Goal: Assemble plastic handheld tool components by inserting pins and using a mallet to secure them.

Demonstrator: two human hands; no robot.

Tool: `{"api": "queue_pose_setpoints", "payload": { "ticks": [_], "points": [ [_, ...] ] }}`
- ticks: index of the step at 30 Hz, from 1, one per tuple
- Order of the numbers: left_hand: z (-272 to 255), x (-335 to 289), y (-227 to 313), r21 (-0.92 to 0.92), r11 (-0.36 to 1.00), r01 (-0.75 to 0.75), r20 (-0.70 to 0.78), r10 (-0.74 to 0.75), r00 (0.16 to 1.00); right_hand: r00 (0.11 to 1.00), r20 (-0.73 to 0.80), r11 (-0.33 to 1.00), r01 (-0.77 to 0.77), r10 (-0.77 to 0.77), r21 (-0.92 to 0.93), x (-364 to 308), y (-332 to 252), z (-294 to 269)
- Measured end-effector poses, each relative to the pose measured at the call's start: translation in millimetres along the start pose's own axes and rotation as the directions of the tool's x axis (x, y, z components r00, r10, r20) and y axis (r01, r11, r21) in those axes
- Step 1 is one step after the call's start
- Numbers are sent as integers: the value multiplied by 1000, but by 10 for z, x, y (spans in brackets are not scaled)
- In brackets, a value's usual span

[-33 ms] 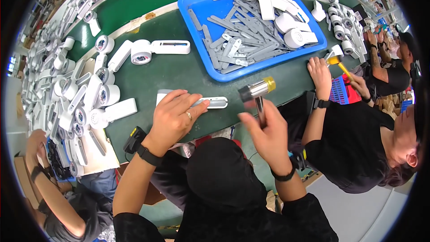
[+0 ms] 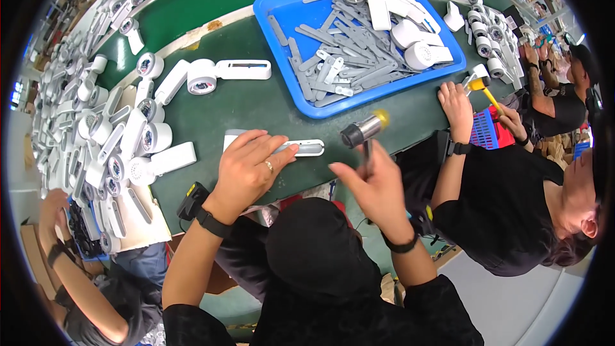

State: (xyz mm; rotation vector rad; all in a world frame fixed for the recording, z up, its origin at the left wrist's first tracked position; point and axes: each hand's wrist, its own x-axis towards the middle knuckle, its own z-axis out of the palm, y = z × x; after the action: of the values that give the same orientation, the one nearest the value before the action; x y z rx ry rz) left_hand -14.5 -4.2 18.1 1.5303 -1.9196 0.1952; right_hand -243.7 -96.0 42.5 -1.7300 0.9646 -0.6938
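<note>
- One white housing (image 2: 319,143) lies on the green table (image 2: 243,107), nearer the person than the tray, with one grey strip (image 2: 309,148) in its slot.
- The left hand (image 2: 252,161) lies palm down across that housing, fingers close together and bent over it, gripping it against the table; one ring shows on a finger.
- The right hand (image 2: 377,187) is closed around the handle of one mallet (image 2: 364,129), its thumb sticking out to the left; the mallet head is raised clear of the housing.
- Two black wristbands, one per wrist: left (image 2: 214,223), right (image 2: 400,245).
- One blue tray (image 2: 301,99) holds grey strips (image 2: 359,57) too tangled to count and several overlapping white units (image 2: 419,56); two round ends with exposed parts stand out at its far side.
- One white unit (image 2: 202,77) with a slotted handle lies left of the tray; the pile (image 2: 102,125) beyond it defies counting.
- At least three co-workers: one left (image 2: 122,311), two right (image 2: 493,202) (image 2: 551,106). One yellow-handled hammer (image 2: 491,98) is on the right.
- Hidden: the housing's middle, under the left hand; most of the mallet's handle, inside the fist.
- The mallet's yellow face is blurred; the dark lens rim cuts off the left co-worker.
</note>
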Motion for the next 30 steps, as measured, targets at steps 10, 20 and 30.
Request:
{"api": "queue_pose_setpoints", "payload": {
  "ticks": [10, 20, 30],
  "points": [
    [-37, 35, 29, -25, 998, 52, 19, -52, 998, 984, 85, 987, 158, -159, 18, 199, 303, 380],
    [-21, 23, 34, -22, 999, 25, 79, -23, 997, 995, 96, 1000, -4, 2, 17, 152, 242, 315],
    [-49, 20, 11, -31, 999, 12, 80, -10, 997, 991, 118, 985, 80, -62, -155, -134, 66, -130]
  ]
}}
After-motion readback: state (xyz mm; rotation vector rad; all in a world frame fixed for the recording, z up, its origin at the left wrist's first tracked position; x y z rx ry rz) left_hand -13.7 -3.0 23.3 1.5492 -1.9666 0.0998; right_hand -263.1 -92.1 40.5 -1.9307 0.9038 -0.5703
